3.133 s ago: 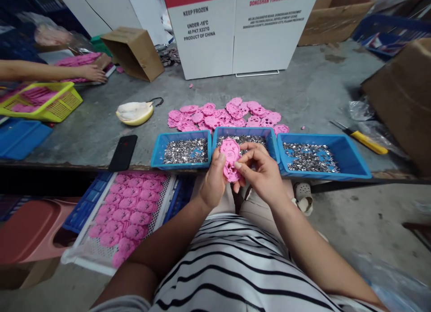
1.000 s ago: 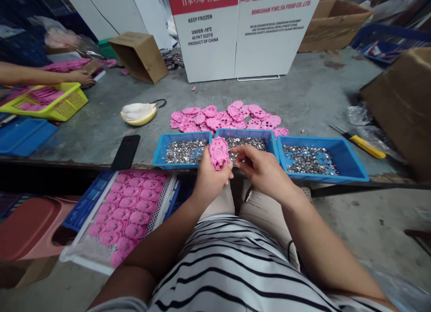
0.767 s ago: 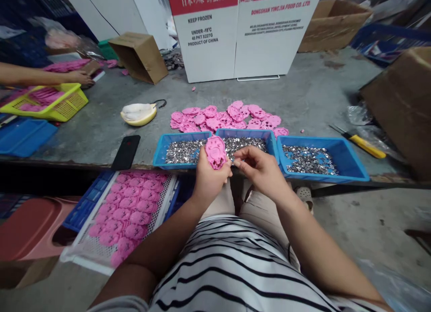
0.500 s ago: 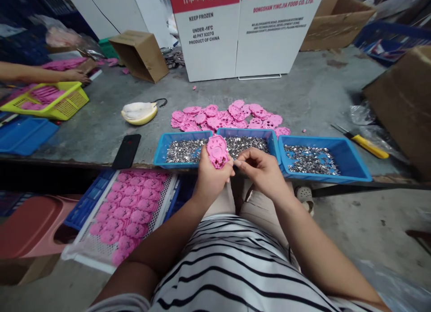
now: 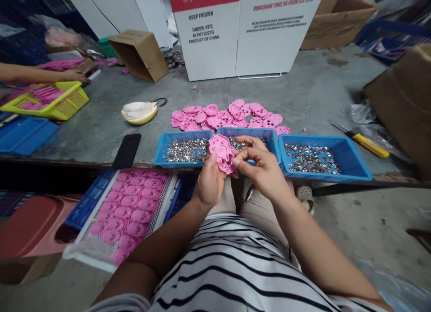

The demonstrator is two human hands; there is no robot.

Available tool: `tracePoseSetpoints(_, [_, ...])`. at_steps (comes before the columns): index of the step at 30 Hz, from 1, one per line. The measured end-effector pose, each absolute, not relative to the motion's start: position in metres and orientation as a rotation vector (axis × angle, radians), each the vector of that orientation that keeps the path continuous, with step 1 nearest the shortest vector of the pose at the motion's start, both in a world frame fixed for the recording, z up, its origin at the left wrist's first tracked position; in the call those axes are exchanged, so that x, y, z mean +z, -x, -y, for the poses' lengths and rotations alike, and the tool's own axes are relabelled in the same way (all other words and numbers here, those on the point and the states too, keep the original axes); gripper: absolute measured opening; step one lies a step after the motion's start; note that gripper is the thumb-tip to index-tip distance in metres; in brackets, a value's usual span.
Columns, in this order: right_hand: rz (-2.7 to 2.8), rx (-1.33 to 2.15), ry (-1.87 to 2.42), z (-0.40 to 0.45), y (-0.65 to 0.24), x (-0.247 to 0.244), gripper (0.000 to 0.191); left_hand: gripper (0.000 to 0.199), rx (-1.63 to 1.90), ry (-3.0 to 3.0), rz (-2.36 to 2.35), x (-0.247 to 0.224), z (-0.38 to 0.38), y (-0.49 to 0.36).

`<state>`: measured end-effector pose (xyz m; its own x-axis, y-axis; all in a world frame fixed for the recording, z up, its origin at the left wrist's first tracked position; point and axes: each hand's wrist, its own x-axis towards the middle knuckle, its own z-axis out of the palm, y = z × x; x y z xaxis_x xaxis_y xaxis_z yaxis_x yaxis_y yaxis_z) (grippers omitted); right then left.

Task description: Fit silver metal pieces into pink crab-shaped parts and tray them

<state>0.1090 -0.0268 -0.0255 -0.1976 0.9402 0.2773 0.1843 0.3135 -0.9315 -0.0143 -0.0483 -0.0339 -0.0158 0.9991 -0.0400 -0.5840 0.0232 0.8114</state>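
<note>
A flat pink plastic piece with a scalloped rim and small holes (image 5: 221, 150) is gripped at its lower left by my left hand (image 5: 209, 182). My right hand (image 5: 261, 166) is closed in a pinch at the lower right of this piece, thumb and finger at its holes. Whatever sits between those fingertips is too small and covered to name. Just behind the hands stand a left blue bin (image 5: 159, 151), a middle blue bin (image 5: 247, 132) and a right blue bin (image 5: 353, 161), all with small shiny metal parts. Beyond them lies a pile of similar pink pieces (image 5: 218, 119).
A phone (image 5: 127, 151) and a yellow-rimmed dish (image 5: 139, 114) lie left; a yellow-handled screwdriver (image 5: 370, 145) lies right. A white carton (image 5: 215, 56) stands behind. Below left is a white crate (image 5: 79, 244) of pink pieces. Another person's hand (image 5: 76, 76) is far left.
The pink piece has tilted and shifted slightly right. My right hand has come up against its lower right part, and my left fingers have moved back from there.
</note>
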Motion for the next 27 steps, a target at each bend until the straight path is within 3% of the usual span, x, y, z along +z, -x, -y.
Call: tracePoseSetpoints(27, [1.286,1.115,1.051,0.028,-0.097,-0.04,0.017,0.045,1.48,-0.68,-0.654,-0.033,0.051,0.006])
